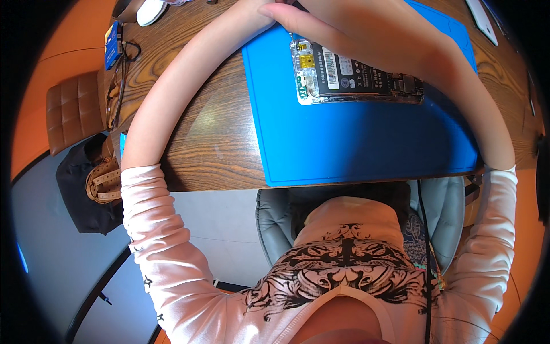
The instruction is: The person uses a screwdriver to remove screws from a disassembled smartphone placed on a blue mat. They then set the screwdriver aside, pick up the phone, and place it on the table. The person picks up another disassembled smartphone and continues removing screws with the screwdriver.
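Observation:
My left forearm (189, 64) reaches to the top edge, and the left hand lies beyond the picture. From the right, my right hand (331, 28) stretches over the upper part of an opened smartphone (320, 98), its thumb pointing left beside my left wrist. The fingers are cut off by the top edge, so what they hold is hidden. The phone lies on a blue work mat (365, 142) with its inside showing: a black battery (361, 81) with printed labels, yellow parts (307, 61) at the left end and a circuit board (404, 85) at the right.
The mat lies on a wood-grain table (210, 142). At the left edge are a blue box (112, 45) and a dark cable (118, 94). A white flat device (482, 21) lies at top right. Beside the table are a brown stool (76, 112) and a black bag (77, 189).

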{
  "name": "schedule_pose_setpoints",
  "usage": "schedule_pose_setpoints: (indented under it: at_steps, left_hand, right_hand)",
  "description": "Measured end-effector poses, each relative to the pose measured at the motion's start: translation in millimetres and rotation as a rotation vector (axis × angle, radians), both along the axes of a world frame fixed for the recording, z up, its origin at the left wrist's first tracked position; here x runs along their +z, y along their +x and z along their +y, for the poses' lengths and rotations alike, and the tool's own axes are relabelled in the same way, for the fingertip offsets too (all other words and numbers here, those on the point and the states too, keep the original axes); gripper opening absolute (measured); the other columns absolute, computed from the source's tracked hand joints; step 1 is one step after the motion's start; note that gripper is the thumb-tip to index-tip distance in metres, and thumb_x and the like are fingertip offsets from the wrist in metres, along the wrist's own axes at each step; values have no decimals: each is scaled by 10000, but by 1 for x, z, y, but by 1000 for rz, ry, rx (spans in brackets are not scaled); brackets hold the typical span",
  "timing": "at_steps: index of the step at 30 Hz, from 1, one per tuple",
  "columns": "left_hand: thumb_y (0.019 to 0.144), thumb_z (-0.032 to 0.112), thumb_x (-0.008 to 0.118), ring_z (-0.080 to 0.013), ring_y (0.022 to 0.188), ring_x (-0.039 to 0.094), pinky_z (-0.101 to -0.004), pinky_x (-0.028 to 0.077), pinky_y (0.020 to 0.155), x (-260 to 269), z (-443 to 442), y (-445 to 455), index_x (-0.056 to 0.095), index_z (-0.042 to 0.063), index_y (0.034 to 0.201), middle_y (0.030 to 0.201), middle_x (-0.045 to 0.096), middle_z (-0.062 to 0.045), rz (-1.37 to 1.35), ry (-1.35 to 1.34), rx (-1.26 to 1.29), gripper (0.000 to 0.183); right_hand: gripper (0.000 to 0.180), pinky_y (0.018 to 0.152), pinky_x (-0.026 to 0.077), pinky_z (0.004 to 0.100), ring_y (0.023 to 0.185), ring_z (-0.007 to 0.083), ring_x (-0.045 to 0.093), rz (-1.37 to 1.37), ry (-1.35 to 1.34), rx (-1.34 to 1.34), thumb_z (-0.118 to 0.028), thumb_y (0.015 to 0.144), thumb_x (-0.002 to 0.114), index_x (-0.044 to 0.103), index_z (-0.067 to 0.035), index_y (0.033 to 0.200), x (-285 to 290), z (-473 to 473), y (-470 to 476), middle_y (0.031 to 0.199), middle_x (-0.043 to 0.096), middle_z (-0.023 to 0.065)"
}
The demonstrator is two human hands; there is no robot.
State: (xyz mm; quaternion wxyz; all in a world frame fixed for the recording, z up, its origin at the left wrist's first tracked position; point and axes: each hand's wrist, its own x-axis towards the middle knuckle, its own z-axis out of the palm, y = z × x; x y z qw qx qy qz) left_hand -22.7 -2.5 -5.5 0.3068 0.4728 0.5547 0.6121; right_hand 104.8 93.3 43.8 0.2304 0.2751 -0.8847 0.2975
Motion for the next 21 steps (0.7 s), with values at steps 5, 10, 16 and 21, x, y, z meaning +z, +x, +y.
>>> schedule_pose_setpoints:
  at_steps: [5, 10, 16, 21]
  left_hand:
    - [996, 176, 589, -102, 797, 644, -245, 536, 723, 0, 1, 0, 726, 32, 1090, 873, 686, -50, 1, -2, 2, 220]
    - [995, 178, 592, -101, 795, 642, -244, 535, 722, 0, 0, 1, 728, 33, 1092, 870, 684, -50, 5, 0, 1, 221]
    - [993, 180, 595, -99, 792, 640, -243, 534, 720, 1, 0, 1, 729, 34, 1093, 867, 682, -50, 4, -1, 2, 222]
    - [991, 181, 597, -97, 790, 639, -243, 533, 718, 1, 0, 2, 730, 35, 1095, 864, 680, -49, 7, 3, 0, 224]
  right_hand:
    - [226, 866, 427, 438, 908, 366, 594, 202, -54, 27, 14, 889, 535, 457, -34, 1096, -6, -2, -3, 928, 589, 168]
    - [225, 864, 430, 434, 907, 357, 597, -22, -24, 7, 4, 900, 556, 456, -29, 1099, -3, 3, 2, 925, 587, 166]
    - [196, 850, 429, 435, 885, 349, 587, 53, -38, -12, -5, 912, 549, 456, -29, 1083, -9, -2, -3, 910, 578, 164]
    - [176, 833, 431, 424, 864, 334, 587, -33, -49, -51, -13, 920, 556, 461, -35, 1066, -2, -1, 5, 889, 576, 155]
